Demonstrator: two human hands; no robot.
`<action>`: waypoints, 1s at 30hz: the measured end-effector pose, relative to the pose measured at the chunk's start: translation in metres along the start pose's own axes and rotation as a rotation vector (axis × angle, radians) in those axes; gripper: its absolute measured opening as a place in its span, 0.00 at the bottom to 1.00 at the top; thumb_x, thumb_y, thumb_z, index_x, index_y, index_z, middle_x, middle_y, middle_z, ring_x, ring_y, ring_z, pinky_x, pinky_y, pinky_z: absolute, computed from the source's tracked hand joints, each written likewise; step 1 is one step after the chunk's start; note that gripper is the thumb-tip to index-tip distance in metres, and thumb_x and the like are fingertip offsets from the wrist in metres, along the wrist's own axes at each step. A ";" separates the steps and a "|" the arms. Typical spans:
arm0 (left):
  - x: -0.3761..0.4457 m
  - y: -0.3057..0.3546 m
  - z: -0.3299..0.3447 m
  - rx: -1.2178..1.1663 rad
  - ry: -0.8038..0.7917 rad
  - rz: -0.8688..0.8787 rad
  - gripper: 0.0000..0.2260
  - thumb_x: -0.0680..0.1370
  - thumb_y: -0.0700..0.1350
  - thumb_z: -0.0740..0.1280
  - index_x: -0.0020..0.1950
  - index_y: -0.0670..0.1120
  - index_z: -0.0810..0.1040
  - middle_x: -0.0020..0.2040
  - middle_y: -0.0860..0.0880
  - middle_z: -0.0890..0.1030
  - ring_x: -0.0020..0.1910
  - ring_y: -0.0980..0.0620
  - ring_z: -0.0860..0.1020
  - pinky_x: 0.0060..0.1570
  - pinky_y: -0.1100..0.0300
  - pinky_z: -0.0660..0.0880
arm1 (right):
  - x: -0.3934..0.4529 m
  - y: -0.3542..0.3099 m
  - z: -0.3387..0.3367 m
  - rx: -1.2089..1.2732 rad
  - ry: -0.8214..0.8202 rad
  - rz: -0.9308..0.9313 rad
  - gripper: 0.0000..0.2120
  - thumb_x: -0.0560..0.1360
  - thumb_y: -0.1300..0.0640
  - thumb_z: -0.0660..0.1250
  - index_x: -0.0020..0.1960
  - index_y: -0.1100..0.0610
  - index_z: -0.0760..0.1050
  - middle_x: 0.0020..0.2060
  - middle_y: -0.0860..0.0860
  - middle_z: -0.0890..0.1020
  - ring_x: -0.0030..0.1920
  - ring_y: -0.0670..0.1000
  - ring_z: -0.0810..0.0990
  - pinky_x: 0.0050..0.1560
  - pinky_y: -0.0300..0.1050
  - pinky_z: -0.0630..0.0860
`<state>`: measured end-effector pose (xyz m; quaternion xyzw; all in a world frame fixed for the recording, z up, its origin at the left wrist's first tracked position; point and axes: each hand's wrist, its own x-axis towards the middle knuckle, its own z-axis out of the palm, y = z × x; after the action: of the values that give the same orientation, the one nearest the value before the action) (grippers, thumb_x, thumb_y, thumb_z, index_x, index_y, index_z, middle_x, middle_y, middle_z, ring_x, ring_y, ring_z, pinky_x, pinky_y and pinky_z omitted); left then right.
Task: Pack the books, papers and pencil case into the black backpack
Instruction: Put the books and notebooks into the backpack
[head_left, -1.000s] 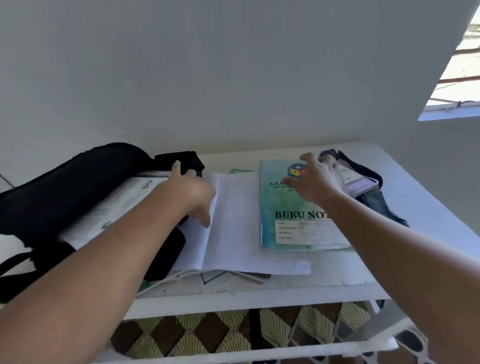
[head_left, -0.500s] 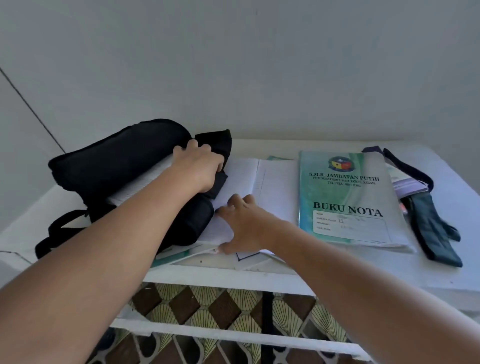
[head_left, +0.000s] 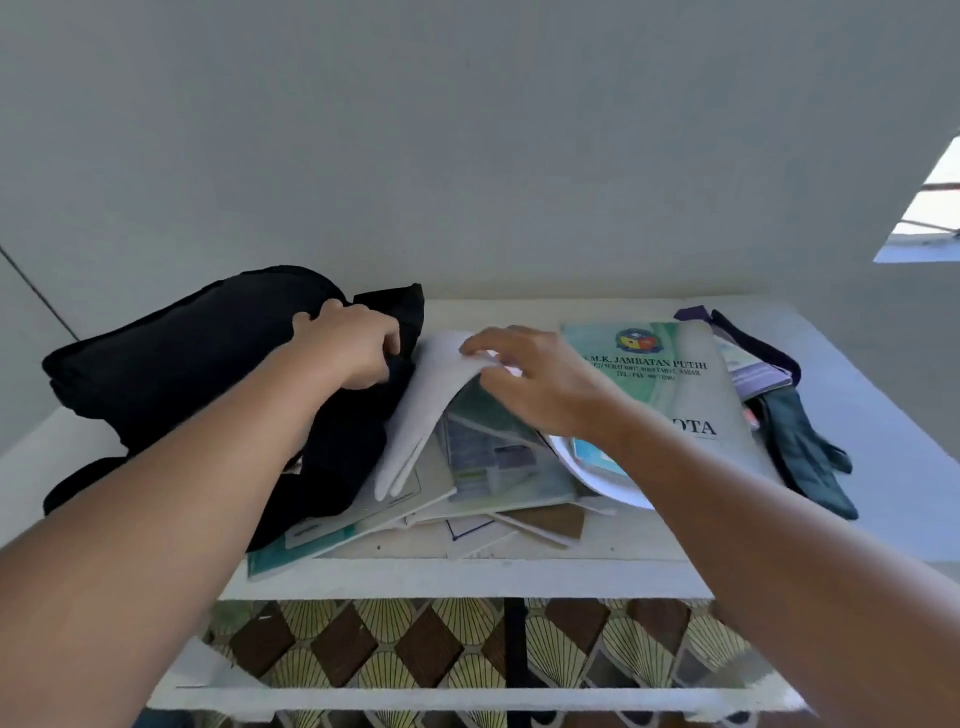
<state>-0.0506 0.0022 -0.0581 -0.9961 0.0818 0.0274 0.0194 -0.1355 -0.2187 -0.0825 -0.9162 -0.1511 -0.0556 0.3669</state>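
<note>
1. Leftward on the white table (head_left: 857, 415): black backpack (head_left: 182, 374), soft matte fabric, slumped on its side, mouth turned right toward the papers.
2. Gripped at the rim of that mouth by the left hand (head_left: 353, 348), fingers curled into the dark cloth, thumb tucked against it.
3. Just right of the mouth, touching it: white lined sheets (head_left: 421, 410), thin and limp, bent upward into an arch, lower corners drooping onto the pile.
4. Pinched at the arch's top edge by the right hand (head_left: 535, 384), fingertips curled over the paper, palm hovering above the pile.
5. Underneath the lifted sheets: glossy green-toned book (head_left: 498, 457), flat, partly shadowed, with more thin books and loose papers fanned out beneath, one teal edge poking toward the near table edge.
6. Right of the hand: green-and-white notebook (head_left: 685, 374), smooth cover, school crest and printed title, lying flat, partly hidden by the right wrist.
7. Further right: dark pencil case (head_left: 753, 358), purple-trimmed, gaping, booklets showing inside; beside it a dark green cloth strip (head_left: 800, 447), limp, trailing nearward.
8. Below the table: patterned floor tiles (head_left: 415, 644), brown diamonds and fan shapes.
</note>
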 end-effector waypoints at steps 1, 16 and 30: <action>-0.001 0.004 -0.003 -0.074 0.017 0.000 0.08 0.77 0.51 0.69 0.56 0.61 0.78 0.61 0.53 0.77 0.69 0.44 0.68 0.70 0.39 0.62 | 0.000 0.005 -0.009 0.121 0.092 0.038 0.24 0.70 0.41 0.56 0.60 0.44 0.81 0.57 0.45 0.83 0.57 0.46 0.80 0.61 0.41 0.74; -0.008 0.119 0.002 -1.166 -0.334 -0.203 0.19 0.79 0.63 0.67 0.57 0.48 0.77 0.50 0.43 0.83 0.46 0.45 0.83 0.42 0.59 0.75 | -0.005 0.041 -0.017 1.388 0.278 0.557 0.11 0.77 0.67 0.53 0.43 0.62 0.73 0.33 0.56 0.75 0.29 0.51 0.74 0.30 0.40 0.75; 0.007 0.066 -0.022 -1.627 -0.285 -0.478 0.16 0.81 0.27 0.56 0.65 0.37 0.75 0.56 0.34 0.80 0.51 0.34 0.79 0.53 0.38 0.73 | -0.009 0.025 0.018 1.494 -0.120 0.454 0.24 0.72 0.63 0.73 0.67 0.62 0.76 0.59 0.60 0.85 0.54 0.52 0.87 0.58 0.45 0.83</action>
<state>-0.0530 -0.0650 -0.0386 -0.6778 -0.1783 0.1974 -0.6854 -0.1364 -0.2257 -0.1135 -0.4362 0.0229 0.1869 0.8799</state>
